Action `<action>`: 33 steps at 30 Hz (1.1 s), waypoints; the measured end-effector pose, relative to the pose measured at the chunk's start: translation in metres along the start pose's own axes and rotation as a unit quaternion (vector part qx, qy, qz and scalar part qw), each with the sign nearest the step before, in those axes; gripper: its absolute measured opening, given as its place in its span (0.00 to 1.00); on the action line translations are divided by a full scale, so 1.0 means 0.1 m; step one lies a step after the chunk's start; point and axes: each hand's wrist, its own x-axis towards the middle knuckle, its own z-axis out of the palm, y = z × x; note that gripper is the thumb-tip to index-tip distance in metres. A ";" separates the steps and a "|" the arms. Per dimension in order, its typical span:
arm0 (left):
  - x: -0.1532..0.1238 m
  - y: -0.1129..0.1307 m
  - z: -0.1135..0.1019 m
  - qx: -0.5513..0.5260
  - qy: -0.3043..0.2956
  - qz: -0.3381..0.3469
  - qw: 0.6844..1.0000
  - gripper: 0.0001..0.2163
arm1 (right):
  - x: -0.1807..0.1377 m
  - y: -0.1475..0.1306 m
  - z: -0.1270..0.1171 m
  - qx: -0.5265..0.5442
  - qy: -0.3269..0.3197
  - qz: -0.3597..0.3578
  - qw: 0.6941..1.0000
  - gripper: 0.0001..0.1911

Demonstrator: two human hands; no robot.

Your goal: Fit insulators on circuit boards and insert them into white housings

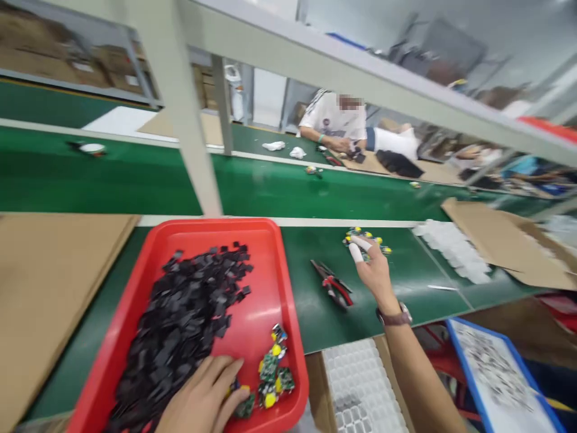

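Observation:
My left hand (202,394) is in the red tray (288,300) at the lower left, fingers curled round a small green circuit board (246,407) with a yellow part. Beside it in the tray lie several similar boards (269,367) and a large heap of small black square pieces (175,325). My right hand (374,270), with white covers on two fingers and a watch at the wrist, is at a cluster of yellow-and-green boards (383,248) on the green bench. Its thumb and finger close together on one board, partly hidden by the fingertips. Red-handled pliers (333,285) lie between the tray and this hand.
A green conveyor (270,186) runs behind a white rail, carrying a few boards. Shelf posts (180,102) stand in front of it. Across sits a person (336,120) at work. White plastic trays (453,249), cardboard (54,288) and a blue-rimmed tray (478,331) surround the bench.

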 end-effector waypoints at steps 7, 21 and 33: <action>0.15 0.32 -0.25 -0.066 -0.107 -0.134 0.983 0.12 | -0.64 -1.24 0.94 0.035 -0.363 -0.280 0.888 0.15; 0.08 0.27 -0.42 -0.099 -0.126 -0.106 0.981 0.20 | -0.64 -1.37 1.09 0.116 -0.368 -0.145 0.911 0.09; 0.26 0.30 -0.43 -0.463 -0.034 -0.248 0.851 0.17 | -1.30 -1.44 0.48 0.409 -0.229 0.092 0.878 0.06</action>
